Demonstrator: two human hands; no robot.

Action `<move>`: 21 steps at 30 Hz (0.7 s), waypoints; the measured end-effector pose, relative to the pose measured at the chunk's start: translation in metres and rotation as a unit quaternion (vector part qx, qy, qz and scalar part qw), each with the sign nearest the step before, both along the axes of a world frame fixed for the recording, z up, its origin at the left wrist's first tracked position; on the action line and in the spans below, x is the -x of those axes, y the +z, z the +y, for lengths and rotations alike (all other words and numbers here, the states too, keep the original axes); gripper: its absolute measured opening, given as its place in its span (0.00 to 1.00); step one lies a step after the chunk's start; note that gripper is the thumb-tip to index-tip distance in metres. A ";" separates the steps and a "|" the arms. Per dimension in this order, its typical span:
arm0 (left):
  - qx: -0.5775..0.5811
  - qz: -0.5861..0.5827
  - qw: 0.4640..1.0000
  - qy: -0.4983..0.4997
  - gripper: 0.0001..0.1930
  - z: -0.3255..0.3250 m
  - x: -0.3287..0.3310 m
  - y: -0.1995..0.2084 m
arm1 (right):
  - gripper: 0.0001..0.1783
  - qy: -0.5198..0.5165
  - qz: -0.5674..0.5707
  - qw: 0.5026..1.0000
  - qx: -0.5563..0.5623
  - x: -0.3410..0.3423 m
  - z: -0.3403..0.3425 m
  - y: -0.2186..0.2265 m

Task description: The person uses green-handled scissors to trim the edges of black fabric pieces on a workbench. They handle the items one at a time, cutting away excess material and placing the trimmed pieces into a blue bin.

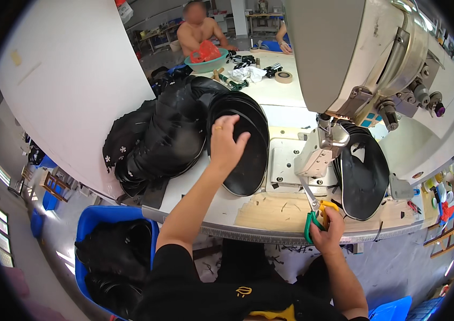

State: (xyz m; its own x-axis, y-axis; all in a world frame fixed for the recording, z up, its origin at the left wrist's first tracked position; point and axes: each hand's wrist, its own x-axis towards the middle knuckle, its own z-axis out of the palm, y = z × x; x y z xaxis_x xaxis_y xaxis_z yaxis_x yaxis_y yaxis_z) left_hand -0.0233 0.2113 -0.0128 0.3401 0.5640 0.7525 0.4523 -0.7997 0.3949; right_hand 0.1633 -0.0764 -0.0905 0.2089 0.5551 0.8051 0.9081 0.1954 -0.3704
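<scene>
Left hand (226,143) at centre of frame, fingers spread, palm down flat on the top black oval piece (248,155) of a stack; ring on one finger; hand not closed around anything; stack leans on the white table (286,101), centre-left, next to a bigger heap of black pieces (157,144) that spills toward the left table edge; right hand (327,229) at lower right of centre, fist closed around scissors (315,211) with yellow and green handles, blades pointing up toward the sewing machine (376,59); machine fills upper right, its presser foot area just above the scissor tips; another black oval piece (365,176) lies under the machine arm, right of the scissors, apart from the hand; light wooden board (270,211) at table front edge between the two forearms; blue bin (98,219) at lower left below table, holding more black pieces; far end of table, upper centre, green bowl (205,64) with red item, tape roll (283,77), small clutter; another person seated there, upper centre; small coloured tools at right edge, too small to tell.
</scene>
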 end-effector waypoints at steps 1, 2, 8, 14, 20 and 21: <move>-0.041 -0.039 0.997 0.055 0.25 0.022 -0.002 0.002 | 0.30 0.000 0.001 1.000 0.006 0.000 0.000 0.002; -0.013 -0.018 0.996 0.089 0.26 0.042 -0.002 0.003 | 0.30 0.001 0.004 1.000 0.013 0.001 0.000 0.002; 0.077 0.024 0.983 0.168 0.23 0.095 -0.005 -0.007 | 0.30 0.006 0.019 0.999 0.039 0.001 -0.002 0.005; -0.088 -0.068 0.994 0.002 0.14 0.036 0.033 0.026 | 0.28 0.002 0.032 0.999 0.036 0.006 -0.002 0.016; -0.167 -0.092 0.974 -0.120 0.13 -0.094 0.047 0.131 | 0.27 -0.008 0.025 0.997 0.076 0.004 -0.005 0.025; -0.177 -0.078 0.970 -0.147 0.13 -0.113 0.041 0.144 | 0.27 -0.009 0.033 0.995 0.096 0.005 -0.005 0.028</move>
